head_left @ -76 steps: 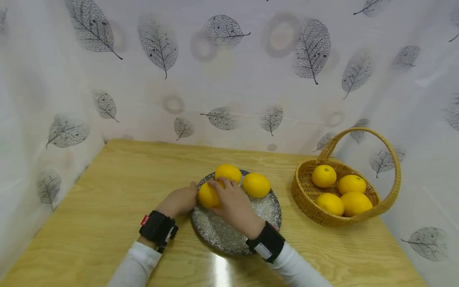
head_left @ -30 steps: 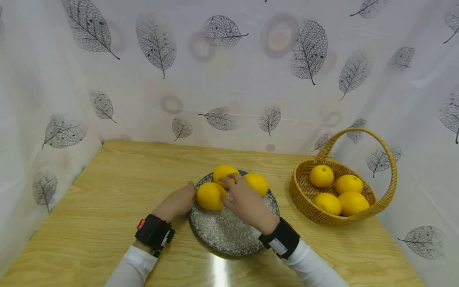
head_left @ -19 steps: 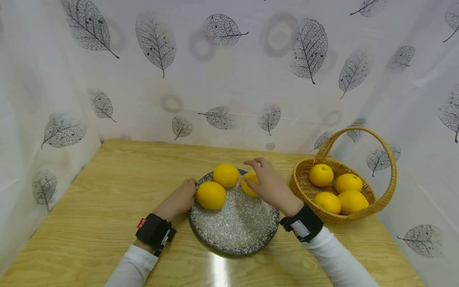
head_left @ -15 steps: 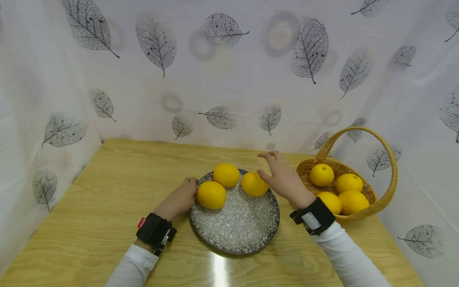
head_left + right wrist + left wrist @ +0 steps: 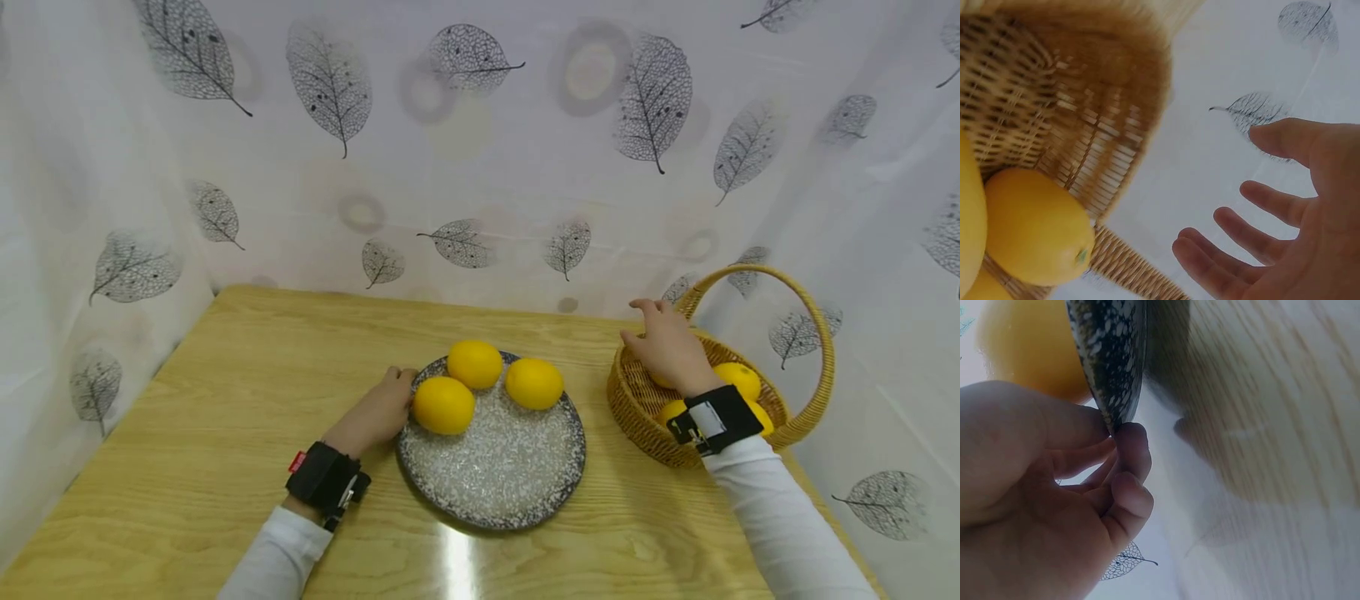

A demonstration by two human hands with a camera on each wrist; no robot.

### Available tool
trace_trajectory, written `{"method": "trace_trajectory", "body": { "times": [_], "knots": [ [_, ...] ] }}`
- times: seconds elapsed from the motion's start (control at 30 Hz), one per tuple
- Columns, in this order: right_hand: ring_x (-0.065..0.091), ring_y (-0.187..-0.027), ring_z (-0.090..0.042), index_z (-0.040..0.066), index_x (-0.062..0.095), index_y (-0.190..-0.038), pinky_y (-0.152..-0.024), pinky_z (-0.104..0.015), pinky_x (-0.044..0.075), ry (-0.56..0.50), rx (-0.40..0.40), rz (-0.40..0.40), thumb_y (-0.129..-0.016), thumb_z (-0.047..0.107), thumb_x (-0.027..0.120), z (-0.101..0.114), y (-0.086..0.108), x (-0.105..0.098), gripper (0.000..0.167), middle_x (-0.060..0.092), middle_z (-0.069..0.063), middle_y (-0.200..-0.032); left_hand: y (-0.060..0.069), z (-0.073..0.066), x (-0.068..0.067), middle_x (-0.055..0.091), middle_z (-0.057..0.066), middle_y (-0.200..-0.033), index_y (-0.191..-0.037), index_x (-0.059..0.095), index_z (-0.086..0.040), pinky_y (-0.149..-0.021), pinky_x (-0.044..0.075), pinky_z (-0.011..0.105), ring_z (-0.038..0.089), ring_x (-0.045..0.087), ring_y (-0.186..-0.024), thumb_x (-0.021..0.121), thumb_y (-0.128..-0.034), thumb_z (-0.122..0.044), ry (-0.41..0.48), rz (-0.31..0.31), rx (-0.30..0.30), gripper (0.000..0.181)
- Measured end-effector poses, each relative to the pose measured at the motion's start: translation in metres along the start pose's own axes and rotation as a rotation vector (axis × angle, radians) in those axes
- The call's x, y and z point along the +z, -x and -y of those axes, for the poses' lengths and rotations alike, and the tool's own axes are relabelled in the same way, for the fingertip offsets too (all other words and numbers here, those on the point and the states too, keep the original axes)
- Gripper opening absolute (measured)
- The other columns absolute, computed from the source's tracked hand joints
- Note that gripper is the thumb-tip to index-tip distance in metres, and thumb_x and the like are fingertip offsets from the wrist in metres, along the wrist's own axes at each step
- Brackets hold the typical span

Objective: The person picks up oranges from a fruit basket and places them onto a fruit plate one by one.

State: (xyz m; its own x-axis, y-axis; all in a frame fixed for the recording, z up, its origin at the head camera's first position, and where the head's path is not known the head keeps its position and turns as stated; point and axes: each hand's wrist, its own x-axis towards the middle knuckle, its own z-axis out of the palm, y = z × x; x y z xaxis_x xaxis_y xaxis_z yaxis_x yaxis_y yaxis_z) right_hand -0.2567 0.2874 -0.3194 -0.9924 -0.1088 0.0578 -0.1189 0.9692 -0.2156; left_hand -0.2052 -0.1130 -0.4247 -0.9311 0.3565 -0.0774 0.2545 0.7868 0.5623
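Note:
The left hand point(image 5: 377, 411) pinches the left rim of a round speckled plate point(image 5: 495, 475); in the left wrist view, thumb and fingers of that hand point(image 5: 1054, 462) meet at the plate's dark edge point(image 5: 1113, 362). Three yellow fruits lie on the plate: one at left point(image 5: 443, 406), one at the back point(image 5: 475, 364), one at right point(image 5: 534, 384). The right hand point(image 5: 671, 346) is over a wicker basket point(image 5: 637, 421), fingers spread and holding nothing. In the right wrist view this hand point(image 5: 1310, 219) is beside a yellow fruit point(image 5: 1038, 228) in the basket, not touching it.
The basket's tall arched handle point(image 5: 821, 358) rises at the right end of the wooden table point(image 5: 285, 350). Several yellow fruits lie in the basket, partly hidden by the right hand and wrist strap. A white curtain with leaf prints point(image 5: 465, 167) hangs behind the table.
The right hand let go of the left fruit on the plate, passed over the right fruit and moved rightward to above the basket. The left hand has stayed at the plate's rim.

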Motion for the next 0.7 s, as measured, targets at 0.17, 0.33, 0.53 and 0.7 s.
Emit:
{"method": "trace_trajectory", "body": {
  "times": [0.17, 0.33, 0.53, 0.7],
  "knots": [
    [0.039, -0.128, -0.062, -0.009, 0.037, -0.15, -0.101, -0.071, 0.041, 0.024, 0.045, 0.054, -0.103, 0.028, 0.055, -0.02, -0.004, -0.003, 0.063, 0.033, -0.046, -0.146, 0.0, 0.0, 0.0, 0.046, 0.037, -0.136, -0.145, 0.04, 0.014, -0.105, 0.051, 0.053, 0.044, 0.056, -0.124, 0.042, -0.1038, 0.002, -0.018, -0.003, 0.006, 0.044],
    [0.038, -0.127, -0.064, -0.012, 0.032, -0.151, -0.101, -0.072, 0.041, 0.021, 0.106, 0.146, -0.103, 0.032, 0.054, -0.037, -0.01, -0.006, 0.069, 0.026, -0.049, -0.148, -0.001, 0.001, 0.0, 0.047, 0.036, -0.137, -0.146, 0.04, 0.014, -0.106, 0.05, 0.053, 0.043, 0.057, -0.123, 0.041, -0.1047, 0.0, -0.017, 0.001, 0.001, 0.044],
    [0.029, -0.133, -0.068, -0.018, 0.028, -0.149, -0.108, -0.073, 0.035, 0.036, 0.166, 0.242, -0.102, 0.036, 0.053, -0.05, -0.015, -0.011, 0.076, 0.023, -0.053, -0.147, -0.002, 0.002, 0.0, 0.047, 0.036, -0.137, -0.147, 0.039, 0.013, -0.106, 0.05, 0.054, 0.043, 0.057, -0.123, 0.04, -0.1051, -0.001, -0.003, 0.002, 0.0, 0.044],
    [0.028, -0.135, -0.067, -0.026, 0.018, -0.148, -0.112, -0.07, 0.034, 0.026, 0.23, 0.327, -0.101, 0.035, 0.052, -0.062, -0.015, -0.007, 0.084, 0.023, -0.054, -0.147, -0.002, 0.003, 0.002, 0.046, 0.036, -0.137, -0.147, 0.039, 0.013, -0.107, 0.049, 0.054, 0.042, 0.057, -0.125, 0.041, -0.1042, 0.001, 0.001, 0.014, -0.007, 0.045]
  ]
}}
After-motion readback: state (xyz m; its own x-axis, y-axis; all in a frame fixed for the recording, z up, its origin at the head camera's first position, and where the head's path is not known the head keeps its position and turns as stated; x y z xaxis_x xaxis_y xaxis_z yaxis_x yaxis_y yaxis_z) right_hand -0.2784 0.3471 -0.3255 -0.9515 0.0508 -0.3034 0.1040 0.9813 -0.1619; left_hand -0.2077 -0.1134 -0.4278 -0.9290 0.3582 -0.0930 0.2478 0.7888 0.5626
